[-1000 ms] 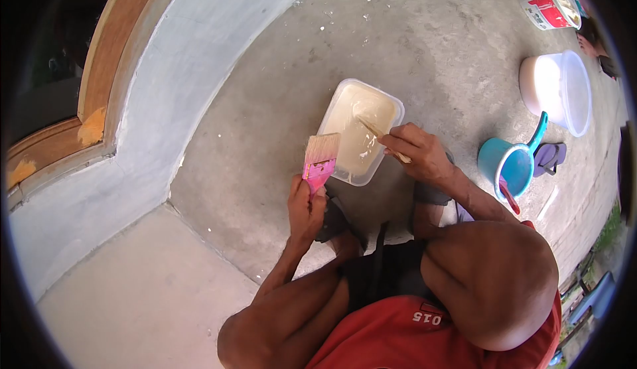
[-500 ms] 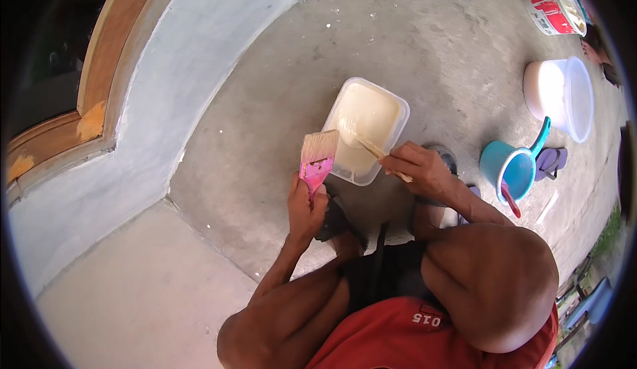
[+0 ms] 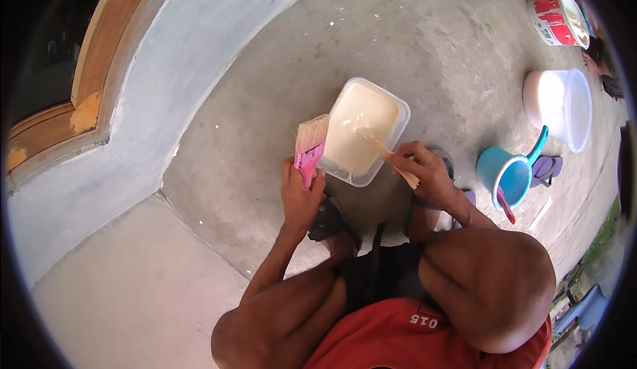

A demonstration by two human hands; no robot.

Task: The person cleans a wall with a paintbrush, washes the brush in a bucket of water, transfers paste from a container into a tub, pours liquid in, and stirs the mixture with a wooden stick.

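Observation:
My left hand (image 3: 302, 193) is closed around the pink handle of a paintbrush (image 3: 310, 145), whose pale bristles point up beside the tub's left edge. In my right hand (image 3: 424, 173) is a thin wooden stick (image 3: 381, 148), its far end dipped in cream-coloured paint (image 3: 361, 113). The paint lies in a clear rectangular plastic tub (image 3: 402, 129) on the concrete floor between my feet. How deep the stick reaches is hidden by the paint.
To the right stand a turquoise dipper (image 3: 491, 168) with a red-handled tool (image 3: 505, 206) in it, a purple sandal (image 3: 545, 168), a white bucket (image 3: 547, 100) and a red-and-white paint pail (image 3: 551, 20). A grey wall (image 3: 159, 97) runs along the left. Another person's foot (image 3: 590, 62) shows at far right.
My left hand has moved slightly left and up, tilting the brush away from the tub. The stick's dipped end has shifted a little within the paint, with my right hand still gripping it.

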